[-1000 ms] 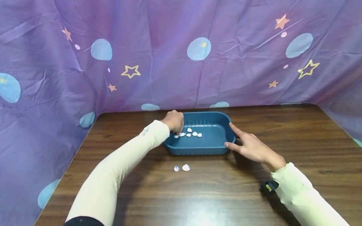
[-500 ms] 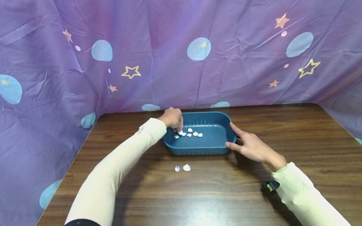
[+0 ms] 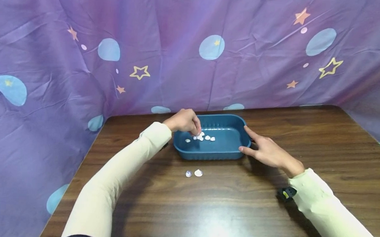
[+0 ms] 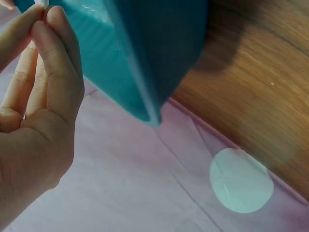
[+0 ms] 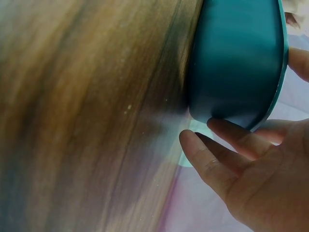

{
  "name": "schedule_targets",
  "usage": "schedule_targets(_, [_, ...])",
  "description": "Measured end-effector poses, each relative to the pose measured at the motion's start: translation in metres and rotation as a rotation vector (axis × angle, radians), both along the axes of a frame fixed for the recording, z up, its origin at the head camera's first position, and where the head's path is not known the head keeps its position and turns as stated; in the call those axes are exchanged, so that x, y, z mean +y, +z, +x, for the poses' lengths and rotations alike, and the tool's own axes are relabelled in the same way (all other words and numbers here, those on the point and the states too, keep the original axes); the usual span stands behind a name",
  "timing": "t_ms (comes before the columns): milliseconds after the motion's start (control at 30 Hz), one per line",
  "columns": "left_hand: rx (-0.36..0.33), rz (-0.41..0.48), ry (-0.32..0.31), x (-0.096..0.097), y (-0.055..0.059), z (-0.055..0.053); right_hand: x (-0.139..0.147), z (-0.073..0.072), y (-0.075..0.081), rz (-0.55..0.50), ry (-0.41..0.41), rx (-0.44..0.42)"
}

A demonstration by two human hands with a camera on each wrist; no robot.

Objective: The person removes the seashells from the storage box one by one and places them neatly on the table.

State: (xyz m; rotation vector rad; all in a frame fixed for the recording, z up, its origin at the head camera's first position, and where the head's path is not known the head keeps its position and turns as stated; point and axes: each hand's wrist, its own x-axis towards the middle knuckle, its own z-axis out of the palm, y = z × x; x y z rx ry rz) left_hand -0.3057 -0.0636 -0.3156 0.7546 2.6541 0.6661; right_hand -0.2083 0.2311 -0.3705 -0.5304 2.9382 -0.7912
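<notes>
Pinching a small white piece (image 4: 43, 3), prob. a shell, btwn narrowed fingers, the L hand (image 3: 184, 120) hangs over the L half of a blue tub (image 3: 212, 156). R hand (image 3: 267, 151) has fingers spread wide on the tub's R end, prob. to steady it. Inside: several loose white shells (image 3: 207, 137), mostly L of ctr. On the bench (image 3: 162, 201), near side of tub: a purplish shell (image 3: 188, 174) & a white fan-shaped shell (image 3: 198, 173), just apart.

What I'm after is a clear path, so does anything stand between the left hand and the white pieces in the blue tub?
Nothing visible does. The left hand reaches over the left end of the blue tub, pinching a white piece close to the other white pieces. The right hand is at the opposite end.
</notes>
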Motion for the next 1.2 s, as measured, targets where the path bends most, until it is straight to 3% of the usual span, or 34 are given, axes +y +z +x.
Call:
schedule_targets(167, [-0.085,0.077,-0.006,0.003,0.007,0.012,0.001,0.0,0.0,-0.001,0.002,0.0])
schedule_targets(433, [-0.107,0.059,-0.059,0.009,0.01,0.04,0.002,0.0,0.0,-0.005,0.004,-0.017])
schedule_targets(933, [-0.041,0.098,-0.176,0.014,-0.004,0.075,0.001,0.0,0.0,-0.01,0.008,-0.026])
schedule_targets(1200, [-0.068,0.117,-0.202,0.017,-0.021,0.093,0.001,-0.001,0.0,-0.01,0.012,-0.031])
